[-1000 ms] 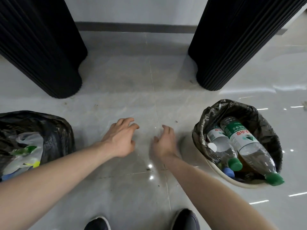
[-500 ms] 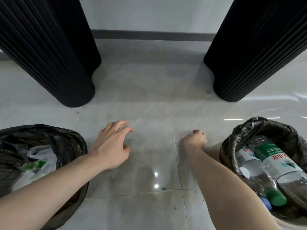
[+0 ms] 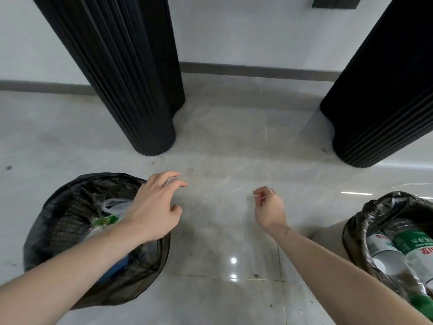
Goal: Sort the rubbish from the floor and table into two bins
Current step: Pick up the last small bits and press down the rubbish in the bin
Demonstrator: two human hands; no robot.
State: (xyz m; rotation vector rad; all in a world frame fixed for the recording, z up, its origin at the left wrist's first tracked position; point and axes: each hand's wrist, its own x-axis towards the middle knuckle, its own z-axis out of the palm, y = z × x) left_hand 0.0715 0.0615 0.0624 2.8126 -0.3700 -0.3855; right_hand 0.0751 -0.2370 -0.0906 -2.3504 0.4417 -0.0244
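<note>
Left hand point(image 3: 153, 208): fingers spread and slightly bent, thumb out to the side; nothing is held. It is seen over the far right rim of the left bin point(image 3: 58, 207), with the forearm crossing the bin's mouth.

Right hand point(image 3: 269, 207): fingers loosely curled inward toward the palm, nothing visibly held or touched. It is seen above bare floor point(image 3: 222, 231), between the two bins.

Left bin: lined with a black bag. Inside, a white plastic bag point(image 3: 114, 206) and a scrap of green wrapper point(image 3: 104, 221) are seen; a blue item point(image 3: 117, 266) is mostly hidden under the forearm and cannot be identified.

Right bin point(image 3: 365, 214): also lined with a black bag, cut off by the right edge. Clear bottles point(image 3: 403, 252) are lying in it, one with a green label bearing white characters, one with a white label with red print. The writing is too blurred and cropped to be read. A green cap point(image 3: 421, 303) is partly seen at the frame edge.

Two black ribbed columns point(image 3: 131, 90) are standing on the floor beyond the bins; the right one is cropped.
</note>
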